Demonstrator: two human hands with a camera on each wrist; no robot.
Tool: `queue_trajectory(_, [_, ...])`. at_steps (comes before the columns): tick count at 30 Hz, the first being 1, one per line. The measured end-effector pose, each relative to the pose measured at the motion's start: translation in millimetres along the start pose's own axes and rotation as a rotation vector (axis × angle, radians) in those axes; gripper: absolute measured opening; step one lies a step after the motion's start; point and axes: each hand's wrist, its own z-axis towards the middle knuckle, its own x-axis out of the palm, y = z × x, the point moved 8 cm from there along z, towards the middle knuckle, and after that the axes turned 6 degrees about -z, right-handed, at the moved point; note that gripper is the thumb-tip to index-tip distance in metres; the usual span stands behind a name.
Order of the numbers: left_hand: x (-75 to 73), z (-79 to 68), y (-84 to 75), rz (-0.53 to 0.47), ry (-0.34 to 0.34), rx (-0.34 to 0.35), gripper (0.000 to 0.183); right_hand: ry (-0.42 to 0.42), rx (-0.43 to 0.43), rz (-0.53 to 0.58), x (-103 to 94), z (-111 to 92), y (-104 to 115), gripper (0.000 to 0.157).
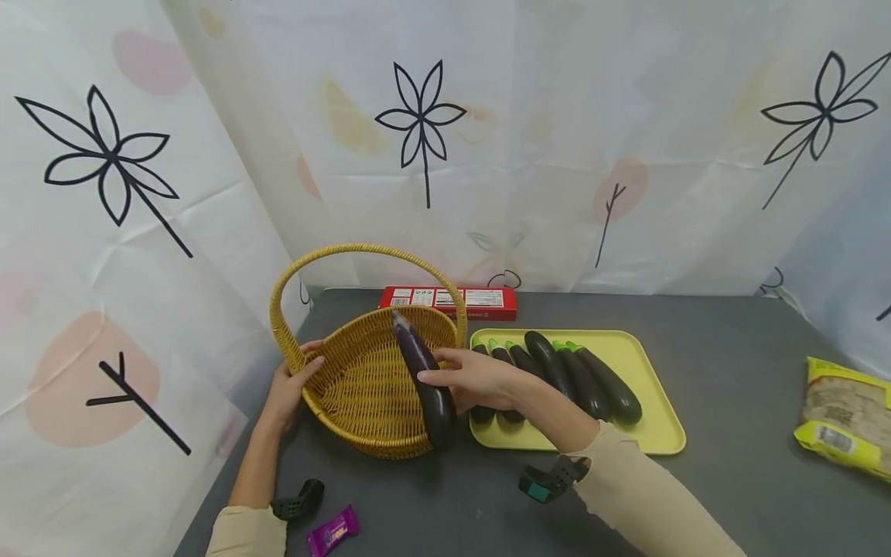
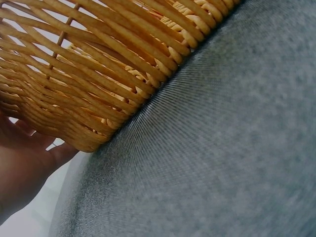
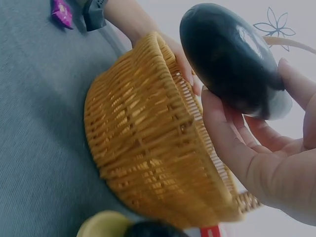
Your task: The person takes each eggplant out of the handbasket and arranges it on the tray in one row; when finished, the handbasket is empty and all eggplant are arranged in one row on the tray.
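Note:
A dark purple eggplant (image 1: pixel 423 379) is in my right hand (image 1: pixel 480 377), pinched between thumb and fingers. It slants over the right side of a yellow wicker basket (image 1: pixel 362 422) with a tall arched handle. In the right wrist view the eggplant's (image 3: pixel 227 59) rounded end faces the camera, above the basket's rim. My left hand (image 1: pixel 285 391) grips the basket's left rim near the foot of the handle, thumb over the edge. The left wrist view has the left hand (image 2: pixel 24 163) against the woven side. Inside, the visible part of the basket shows only wicker.
To the right, a pale yellow tray (image 1: pixel 657 433) holds several eggplants (image 1: pixel 585 379) side by side. Behind the basket lies a red box (image 1: pixel 487 304). A purple wrapped snack (image 1: pixel 334 531) is near the front edge, and a yellow-and-clear bag (image 1: pixel 844 418) sits far right.

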Motion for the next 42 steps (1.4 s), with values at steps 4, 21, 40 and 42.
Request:
queue_trajectory(4, [-0.2, 0.8, 0.2, 0.002, 0.004, 0.005, 0.052, -0.008, -0.012, -0.057, -9.4, -14.6, -4.8, 0.073])
queue_trajectory(21, [1.7, -0.8, -1.7, 0.014, 0.008, 0.008, 0.051, 0.037, 0.018, -0.186, -61.4, -77.8, -46.6, 0.072])
queue_trajectory(40, [0.8, -1.4, -1.9, -0.031, 0.007, 0.011, 0.047, -0.114, 0.026, -0.093, -160.7, -133.6, -96.0, 0.08])
queue_trajectory(42, [0.8, -1.3, -1.6, -0.026, 0.007, 0.015, 0.046, -0.142, 0.036, -0.073, -169.8, -137.7, -99.4, 0.079])
